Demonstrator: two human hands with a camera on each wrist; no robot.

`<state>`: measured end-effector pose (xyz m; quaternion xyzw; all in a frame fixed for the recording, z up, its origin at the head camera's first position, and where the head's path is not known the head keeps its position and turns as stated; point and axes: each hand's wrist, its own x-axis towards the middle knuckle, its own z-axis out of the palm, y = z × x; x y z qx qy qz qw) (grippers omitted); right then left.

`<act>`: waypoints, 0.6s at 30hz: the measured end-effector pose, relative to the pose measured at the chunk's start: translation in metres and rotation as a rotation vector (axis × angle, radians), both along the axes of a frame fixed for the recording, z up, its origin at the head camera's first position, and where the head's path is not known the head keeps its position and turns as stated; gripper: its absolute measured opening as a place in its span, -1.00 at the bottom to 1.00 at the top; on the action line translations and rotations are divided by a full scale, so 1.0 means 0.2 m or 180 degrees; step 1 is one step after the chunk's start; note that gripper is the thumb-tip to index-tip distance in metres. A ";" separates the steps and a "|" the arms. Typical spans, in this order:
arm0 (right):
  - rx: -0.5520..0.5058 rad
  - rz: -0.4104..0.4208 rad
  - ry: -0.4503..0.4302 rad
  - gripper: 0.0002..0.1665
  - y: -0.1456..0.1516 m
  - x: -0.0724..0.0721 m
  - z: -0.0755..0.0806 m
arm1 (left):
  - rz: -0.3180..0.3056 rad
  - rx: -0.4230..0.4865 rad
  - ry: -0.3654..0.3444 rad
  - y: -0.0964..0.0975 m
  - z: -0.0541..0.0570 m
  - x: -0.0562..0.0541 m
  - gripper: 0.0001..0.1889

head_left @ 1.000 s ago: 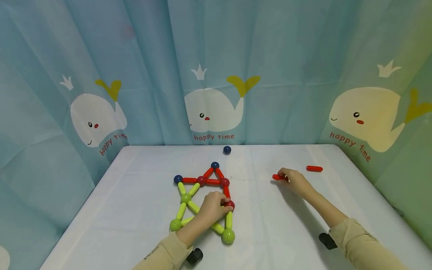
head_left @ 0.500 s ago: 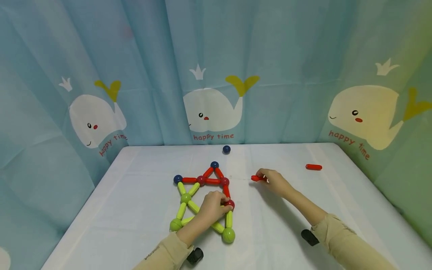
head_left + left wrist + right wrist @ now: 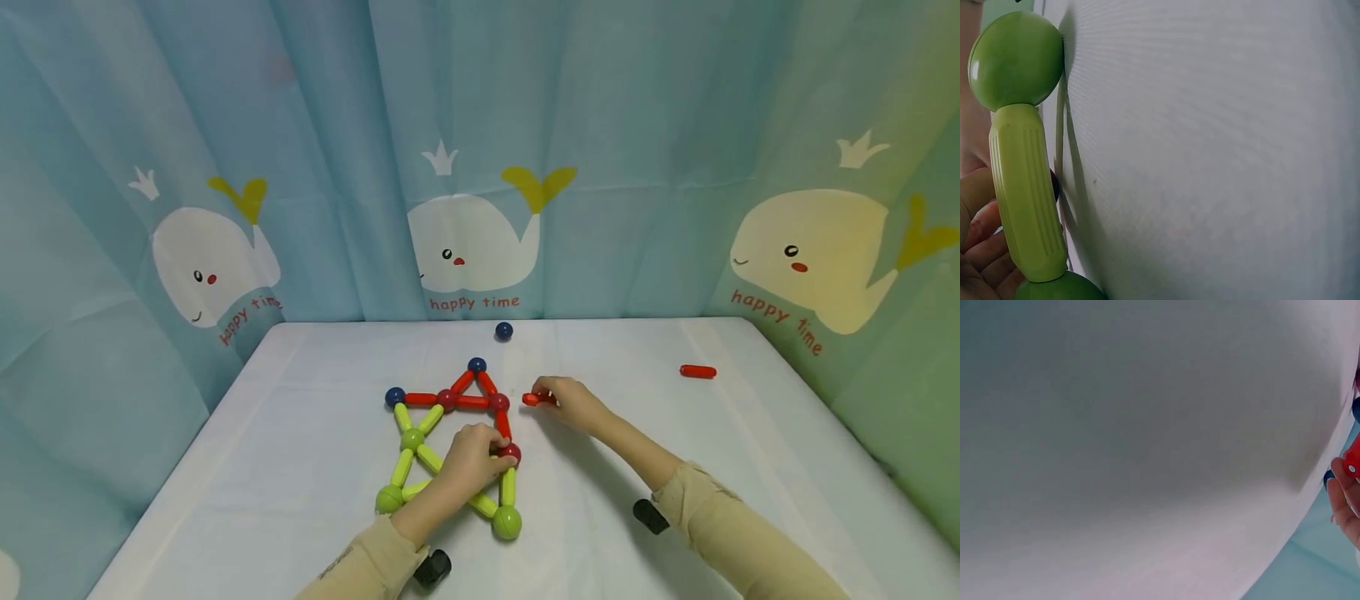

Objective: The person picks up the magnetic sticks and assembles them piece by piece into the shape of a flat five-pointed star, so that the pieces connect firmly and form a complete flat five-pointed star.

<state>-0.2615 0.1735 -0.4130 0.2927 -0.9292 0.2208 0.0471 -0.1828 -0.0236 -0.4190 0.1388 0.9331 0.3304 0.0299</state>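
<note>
A flat figure of magnetic rods and balls lies on the table, with red rods [image 3: 472, 403] at the top and yellow-green rods [image 3: 508, 487] below. Dark blue, red and green balls join them. My left hand [image 3: 472, 457] pinches the red ball [image 3: 512, 453] on the figure's right side. Just right of the figure's upper red ball [image 3: 498, 402], my right hand [image 3: 573, 405] holds a loose red rod [image 3: 531, 399], a small gap apart from that ball. The left wrist view shows a green ball [image 3: 1016, 59] and a yellow-green rod [image 3: 1027, 194] close up, with fingers behind.
A single dark blue ball [image 3: 504, 332] sits near the table's back edge. Another red rod [image 3: 698, 372] lies at the back right of the white table [image 3: 247, 467]. Behind stands a blue curtain [image 3: 637, 167] printed with whales.
My right hand has moved left with the red rod, from the table's right half to beside the figure. The left hand stays on the red ball.
</note>
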 end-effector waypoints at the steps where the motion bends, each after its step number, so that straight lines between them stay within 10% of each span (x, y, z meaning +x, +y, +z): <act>1: 0.0010 0.0009 0.0001 -0.85 -0.01 0.00 0.00 | -0.0006 0.0002 0.0014 0.00 0.00 0.00 -0.78; 18: 0.0054 0.0084 -0.0059 -0.85 -0.10 -0.01 0.01 | -0.0051 0.0064 0.0072 0.00 0.00 0.01 -0.82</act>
